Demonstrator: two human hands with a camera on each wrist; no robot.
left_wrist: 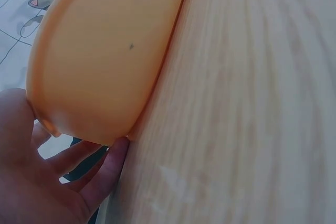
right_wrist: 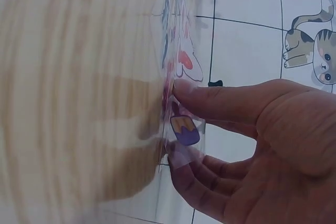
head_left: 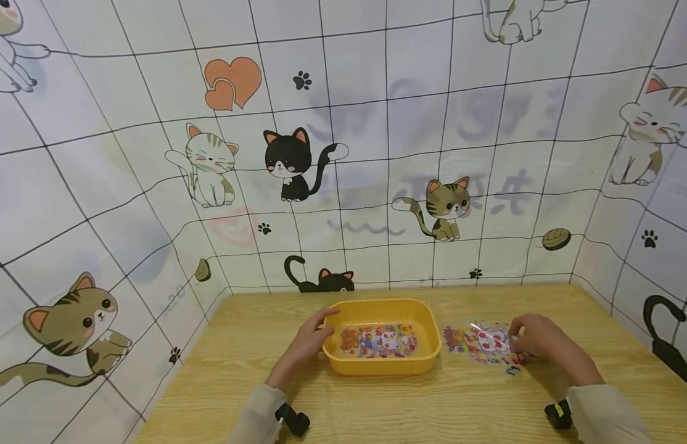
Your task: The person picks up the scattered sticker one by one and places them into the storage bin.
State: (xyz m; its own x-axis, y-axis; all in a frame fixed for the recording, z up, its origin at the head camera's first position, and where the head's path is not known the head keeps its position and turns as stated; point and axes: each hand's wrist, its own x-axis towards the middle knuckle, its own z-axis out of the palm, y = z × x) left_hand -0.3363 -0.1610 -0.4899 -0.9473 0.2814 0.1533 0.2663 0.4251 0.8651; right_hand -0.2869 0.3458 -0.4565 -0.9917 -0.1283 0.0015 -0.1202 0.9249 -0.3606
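Observation:
A yellow tray (head_left: 432, 320) stands in the middle of the wooden table with a cartoon sticker sheet (head_left: 379, 341) lying flat inside it. My left hand (head_left: 321, 330) holds the tray's left end, thumb over the rim. In the left wrist view the fingers (left_wrist: 107, 169) lie along the base of the tray's outer wall (left_wrist: 105, 51). A second clear sticker sheet (head_left: 479, 342) lies on the table just right of the tray. My right hand (head_left: 515, 336) pinches its right edge. The right wrist view shows the sheet (right_wrist: 184, 66) caught between thumb and fingertips (right_wrist: 181, 161).
The wooden table (head_left: 377, 401) is enclosed at the back and both sides by white cloth walls (head_left: 377, 154) printed with cats. Black camera mounts sit on both wrists (head_left: 292, 420), near the table's front edge.

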